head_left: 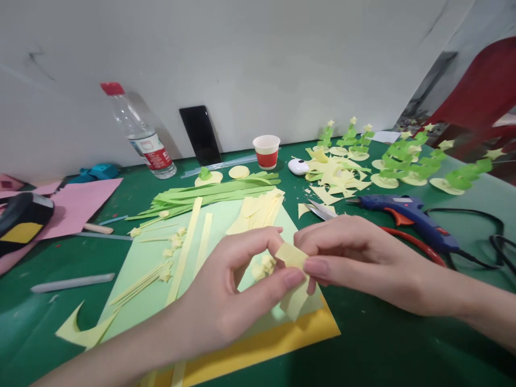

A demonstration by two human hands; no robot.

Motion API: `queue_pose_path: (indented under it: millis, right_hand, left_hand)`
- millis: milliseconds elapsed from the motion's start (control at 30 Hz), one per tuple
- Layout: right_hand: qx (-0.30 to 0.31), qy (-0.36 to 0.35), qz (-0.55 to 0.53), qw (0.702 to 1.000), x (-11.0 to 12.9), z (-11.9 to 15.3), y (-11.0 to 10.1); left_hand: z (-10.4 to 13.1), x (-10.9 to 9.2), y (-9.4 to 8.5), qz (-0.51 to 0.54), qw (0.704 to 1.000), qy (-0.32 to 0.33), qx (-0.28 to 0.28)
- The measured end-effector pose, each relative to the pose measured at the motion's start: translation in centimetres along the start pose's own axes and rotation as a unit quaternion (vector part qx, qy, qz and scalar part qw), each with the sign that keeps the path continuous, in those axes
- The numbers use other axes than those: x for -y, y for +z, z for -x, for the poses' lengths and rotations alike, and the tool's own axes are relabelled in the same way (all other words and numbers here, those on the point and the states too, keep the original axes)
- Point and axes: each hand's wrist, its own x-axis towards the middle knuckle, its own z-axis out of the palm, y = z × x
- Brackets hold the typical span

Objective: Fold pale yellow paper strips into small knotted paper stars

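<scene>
Between both hands is a pale yellow piece of paper (294, 302), its lower end hanging down at a bend. My left hand (237, 290) pinches it between thumb and forefinger from the left. From the right, my right hand (363, 263) grips the same piece, thumb on the near face. Beneath them lies a light green sheet (145, 269) over a yellow-orange sheet (258, 360). Small folded paper stars (264, 267) show behind my left fingers. A fan of pale yellow strips (260, 209) lies just beyond, partly hidden by that hand.
A blue glue gun (407, 212) with a black cord and scissors (322, 209) lie right. Paper scraps (334, 172) and green spiral paper trees (403, 156) stand behind. Green strips (209, 193), a paper cup (266, 151), phone (200, 134) and bottle (141, 140) line the back. A tape measure (26, 220) sits left.
</scene>
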Motion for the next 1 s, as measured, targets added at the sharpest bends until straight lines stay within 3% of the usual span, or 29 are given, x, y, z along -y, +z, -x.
queue_pose_path:
  millis: [333, 533, 767, 900, 1000]
  right_hand:
    - [0.028, -0.01, -0.015, 0.999, 0.3, -0.4, -0.1]
    - [0.028, 0.004, -0.022, 0.999, 0.5, -0.2, 0.0]
    - [0.009, 0.027, -0.035, 0.999, 0.1, 0.0, 0.1]
    - [-0.049, 0.032, -0.048, 0.997, -0.3, 0.1, 0.4]
    - [-0.096, 0.031, -0.03, 0.994, -0.2, 0.0, 0.4]
  left_hand:
    - [0.2, -0.5, 0.1, 0.128, 0.99, -0.048, 0.036]
    - [-0.1, -0.5, -0.1, 0.05, 0.998, -0.031, 0.014]
    - [0.1, -0.3, -0.3, 0.022, 0.998, -0.016, 0.049]
    - [0.3, 0.2, -0.1, -0.012, 1.0, -0.011, 0.006]
    - [0.3, 0.5, 0.2, -0.019, 0.998, 0.029, -0.043]
